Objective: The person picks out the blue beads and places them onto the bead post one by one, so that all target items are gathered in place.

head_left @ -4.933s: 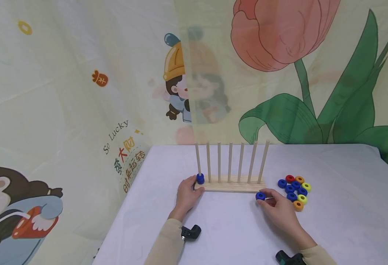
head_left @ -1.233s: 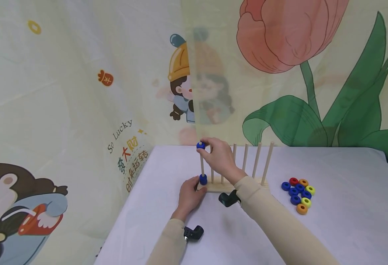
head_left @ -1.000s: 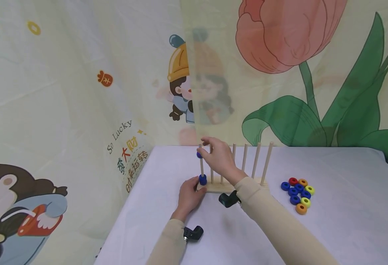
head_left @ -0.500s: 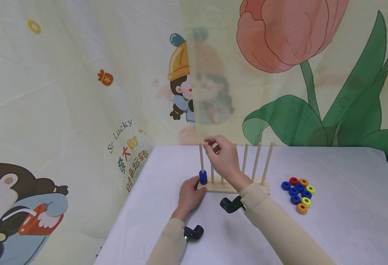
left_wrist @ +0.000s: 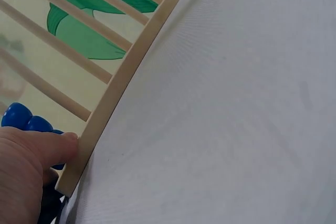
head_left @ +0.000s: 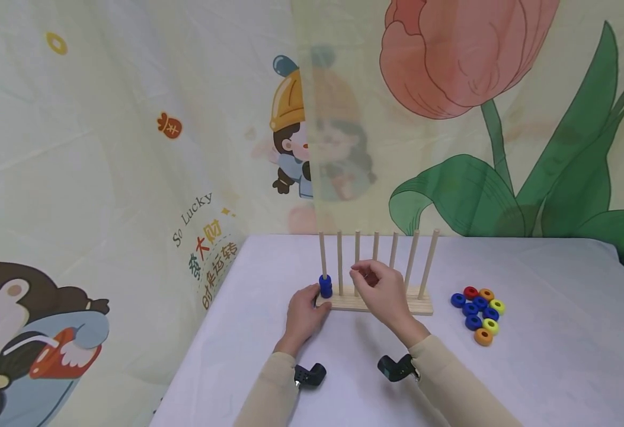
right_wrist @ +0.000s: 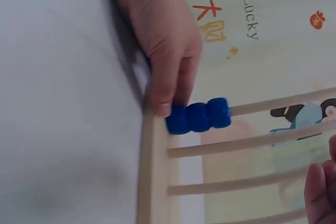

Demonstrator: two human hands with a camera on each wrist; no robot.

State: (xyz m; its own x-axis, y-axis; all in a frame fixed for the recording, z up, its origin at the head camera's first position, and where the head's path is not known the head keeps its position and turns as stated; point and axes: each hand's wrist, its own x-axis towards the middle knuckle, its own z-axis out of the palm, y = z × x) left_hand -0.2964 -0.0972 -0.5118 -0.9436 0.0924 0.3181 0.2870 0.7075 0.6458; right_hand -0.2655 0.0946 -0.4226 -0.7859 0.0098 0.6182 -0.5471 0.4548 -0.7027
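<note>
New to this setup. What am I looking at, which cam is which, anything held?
No machine here: a person works bare-handed, wearing three cameras. The wide picture is from the head; the two close-ups are from the wrists. On the white table stands a wooden peg rack with blue rings stacked on its leftmost peg, and loose coloured rings lie to the right. The left hand rests against the rack's end, steadying it. The right hand hovers in front of the pegs with fingers loosely curled, holding nothing.
</note>
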